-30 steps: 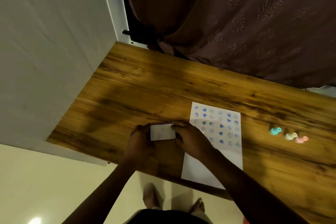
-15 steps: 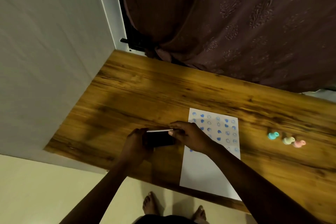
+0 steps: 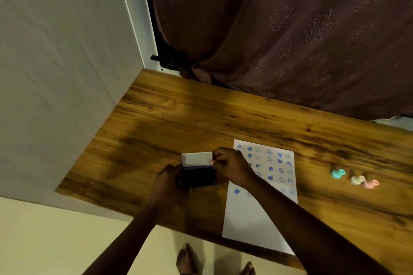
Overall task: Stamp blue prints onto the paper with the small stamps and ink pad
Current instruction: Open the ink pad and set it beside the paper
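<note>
A dark ink pad (image 3: 199, 177) sits on the wooden table (image 3: 169, 123), its white lid (image 3: 197, 158) swung up and back. My left hand (image 3: 171, 179) grips the pad's left side. My right hand (image 3: 232, 168) pinches the lid's right edge. Right of the pad lies a white paper (image 3: 252, 219) with rows of blue heart and smiley prints at its far end. Three small stamps lie further right: a teal stamp (image 3: 338, 173), a cream stamp (image 3: 357, 179) and a pink stamp (image 3: 371, 183).
A grey wall panel (image 3: 55, 73) borders the table on the left. A brown patterned curtain (image 3: 279, 29) hangs behind it. The table's near edge runs below the paper, with the floor and my bare feet (image 3: 187, 259) under it.
The ink pad's lid was closed a second ago; my right hand has lifted it up and back, baring the dark pad. The left hand stayed on the pad.
</note>
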`<state>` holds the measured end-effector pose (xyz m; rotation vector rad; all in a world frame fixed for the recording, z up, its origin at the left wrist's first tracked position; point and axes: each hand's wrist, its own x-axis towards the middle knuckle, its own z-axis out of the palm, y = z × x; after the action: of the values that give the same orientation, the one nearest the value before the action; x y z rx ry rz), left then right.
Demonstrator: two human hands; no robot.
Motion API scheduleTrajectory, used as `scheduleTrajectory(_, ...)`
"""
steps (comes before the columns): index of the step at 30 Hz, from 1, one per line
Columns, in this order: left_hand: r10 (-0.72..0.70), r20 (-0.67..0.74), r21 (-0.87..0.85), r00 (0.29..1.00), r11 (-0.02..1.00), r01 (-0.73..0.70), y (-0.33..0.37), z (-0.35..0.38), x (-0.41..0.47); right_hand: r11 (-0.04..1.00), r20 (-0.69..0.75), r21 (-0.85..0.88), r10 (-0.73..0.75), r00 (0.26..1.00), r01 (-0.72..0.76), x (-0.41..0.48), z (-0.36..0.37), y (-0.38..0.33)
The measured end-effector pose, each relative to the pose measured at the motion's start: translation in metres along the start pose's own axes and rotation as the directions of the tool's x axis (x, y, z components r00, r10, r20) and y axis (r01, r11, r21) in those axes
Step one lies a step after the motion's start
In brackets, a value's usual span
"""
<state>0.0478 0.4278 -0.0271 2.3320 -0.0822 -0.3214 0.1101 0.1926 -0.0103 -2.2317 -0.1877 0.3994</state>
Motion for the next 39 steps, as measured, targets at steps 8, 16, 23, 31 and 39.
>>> scheduleTrajectory(8,0.005,-0.014,-0.019,1.000,1.000,-0.006,-0.004,0.004,-0.001,0.995,-0.091,0.034,0.094,0.991,-0.091,0.009,0.010,0.003)
scheduleTrajectory(16,0.016,0.002,-0.029,1.000,0.999,-0.016,-0.007,0.005,-0.002,0.983,-0.198,0.061,0.180,0.963,-0.171,0.014,0.019,0.001)
scheduleTrajectory(23,0.002,0.014,-0.032,1.000,0.999,-0.002,-0.006,0.006,0.000,0.977,-0.260,-0.051,0.188,0.947,-0.208,0.014,0.022,-0.010)
scheduleTrajectory(31,-0.013,0.023,-0.003,1.000,1.000,0.013,-0.006,0.007,0.000,0.960,-0.259,-0.148,0.193,0.946,-0.237,0.017,0.021,-0.018)
scheduleTrajectory(39,-0.090,-0.085,0.055,0.992,0.994,0.095,0.006,0.001,-0.008,0.984,-0.264,-0.011,0.171,0.949,-0.181,-0.008,-0.021,-0.021)
